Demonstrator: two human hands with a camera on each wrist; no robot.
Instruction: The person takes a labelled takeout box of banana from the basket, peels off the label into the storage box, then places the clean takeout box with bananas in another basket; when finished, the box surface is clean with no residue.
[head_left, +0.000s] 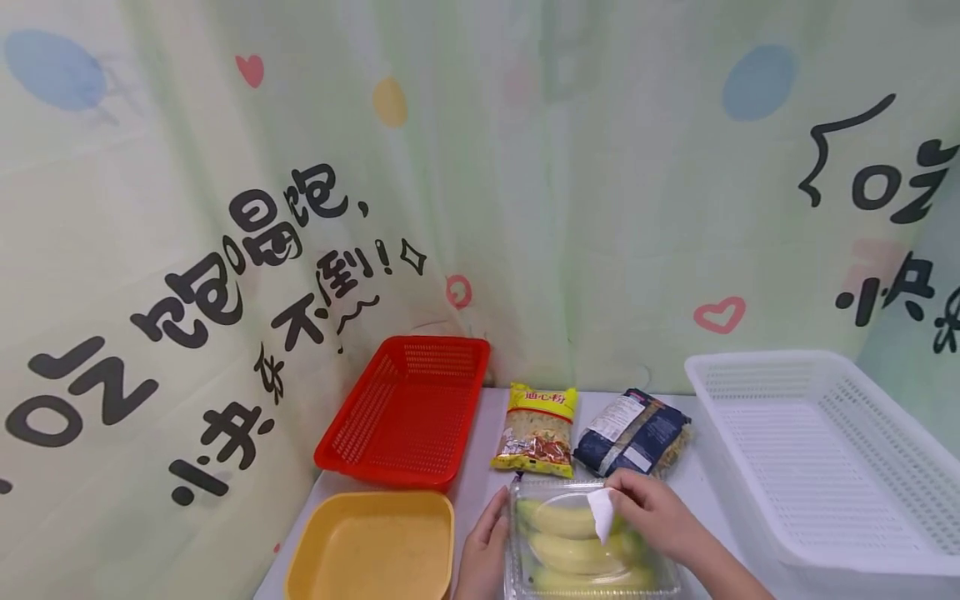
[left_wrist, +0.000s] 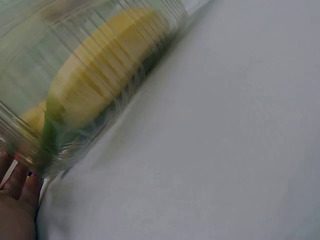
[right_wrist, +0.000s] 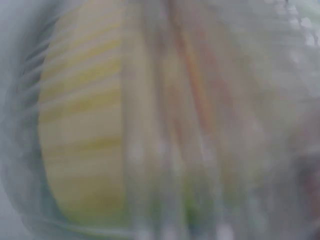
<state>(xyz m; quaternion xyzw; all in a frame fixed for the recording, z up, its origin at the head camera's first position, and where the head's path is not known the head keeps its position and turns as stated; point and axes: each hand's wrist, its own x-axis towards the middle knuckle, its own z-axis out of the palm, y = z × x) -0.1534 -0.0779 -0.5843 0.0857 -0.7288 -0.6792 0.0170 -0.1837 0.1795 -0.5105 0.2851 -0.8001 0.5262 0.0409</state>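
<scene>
A clear plastic box [head_left: 517,575] of yellow bananas [head_left: 581,552], greenish at their ends, sits at the table's near middle. My left hand [head_left: 483,546] rests along the box's left side, its fingers fairly straight against the wall; in the left wrist view, its fingertips are at a lower corner of the box. Over the lid's far right part, my right hand [head_left: 652,510] pinches a small white piece of paper [head_left: 602,515] between thumb and fingers. The paper hangs down over the lid. In the right wrist view, the box and bananas [right_wrist: 82,125] are badly blurred.
Behind the box lie a yellow bag of pasta [head_left: 537,429] and a dark blue food bag [head_left: 633,433]. A red basket [head_left: 397,479] and a yellow basin [head_left: 360,497] stand left, a large white basket [head_left: 757,492] right. A printed curtain [head_left: 570,208] hangs behind.
</scene>
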